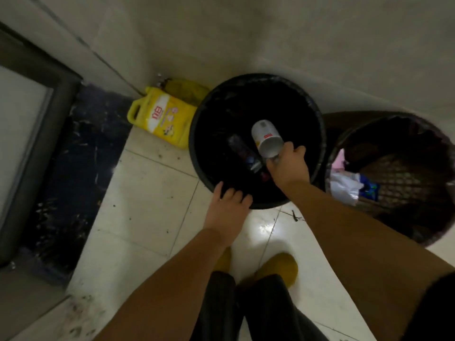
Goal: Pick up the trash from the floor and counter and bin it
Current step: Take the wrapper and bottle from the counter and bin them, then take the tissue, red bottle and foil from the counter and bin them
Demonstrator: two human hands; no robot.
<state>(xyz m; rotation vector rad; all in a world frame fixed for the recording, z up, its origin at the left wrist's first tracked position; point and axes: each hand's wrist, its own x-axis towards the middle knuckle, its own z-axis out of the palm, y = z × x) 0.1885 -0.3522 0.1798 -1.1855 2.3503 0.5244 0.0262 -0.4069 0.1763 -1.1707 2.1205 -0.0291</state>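
A round black bin (317, 124) lined with a dark bag stands on the tiled floor against the wall. My right hand (289, 166) is over its opening, fingers pinched on the rim of a white paper cup (266, 136) that lies tilted on its side above the bin. My left hand (227, 205) rests on the bin's near rim, fingers curled over the edge. Inside the bin lies a plastic bottle (242, 150) among other dark scraps.
A second, mesh-sided bin (403, 178) with white and blue wrappers stands to the right. A yellow jug (161, 116) lies by the wall left of the black bin. A dark door threshold (71, 173) runs along the left. My yellow shoes (278, 267) stand on pale tiles.
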